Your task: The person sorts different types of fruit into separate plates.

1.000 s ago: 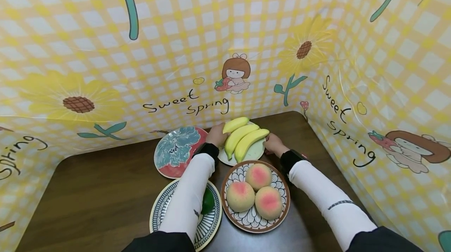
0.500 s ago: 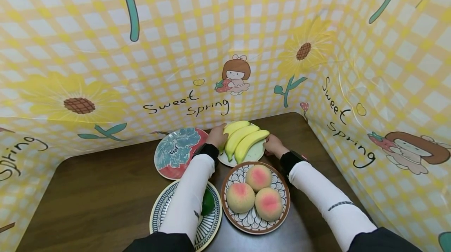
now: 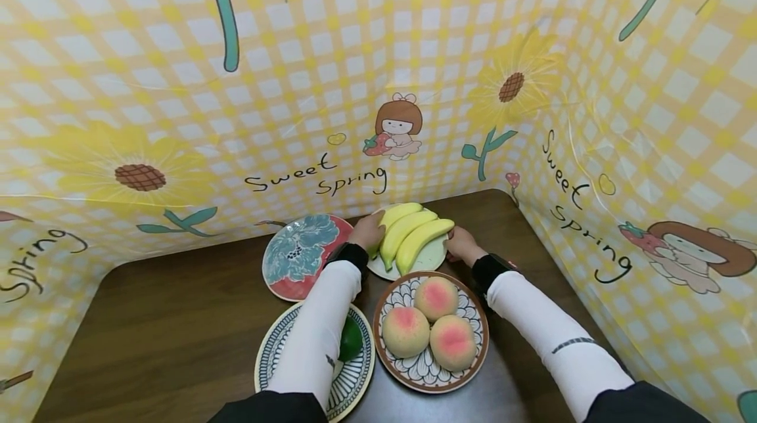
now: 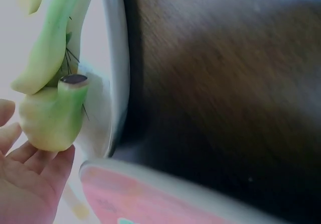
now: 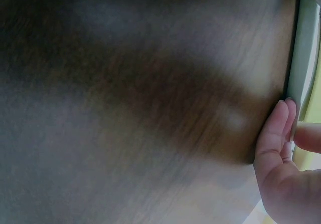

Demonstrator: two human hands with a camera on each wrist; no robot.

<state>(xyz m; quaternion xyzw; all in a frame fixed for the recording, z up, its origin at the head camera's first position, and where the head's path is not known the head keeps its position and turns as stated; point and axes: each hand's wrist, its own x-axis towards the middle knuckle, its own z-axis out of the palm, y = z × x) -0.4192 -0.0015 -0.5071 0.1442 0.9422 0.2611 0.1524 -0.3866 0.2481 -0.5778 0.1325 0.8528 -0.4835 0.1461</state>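
Three yellow bananas lie side by side on a small pale plate (image 3: 436, 257) at the back of the table. My left hand (image 3: 368, 232) holds the leftmost banana (image 3: 397, 214); in the left wrist view its fingers (image 4: 56, 176) curve against the greenish stem end. Beside it rest the middle banana (image 3: 408, 231) and the right banana (image 3: 422, 244). On the plate's right side, my right hand (image 3: 463, 245) grips the rim; the right wrist view shows the thumb (image 5: 308, 136) above and the other fingers along the outer edge.
Nearer stands a brown-rimmed plate (image 3: 381, 357) with three peaches. A red and blue floral plate (image 3: 298, 255) sits left of the bananas. Under my left forearm, a striped-rim plate (image 3: 266, 351) bears a partly hidden green object (image 3: 351, 339). Checkered cloth (image 3: 331, 68) walls the table.
The leftmost banana has come down slightly beside the other two, with my left hand still at it. My right hand has stayed on the plate's rim.
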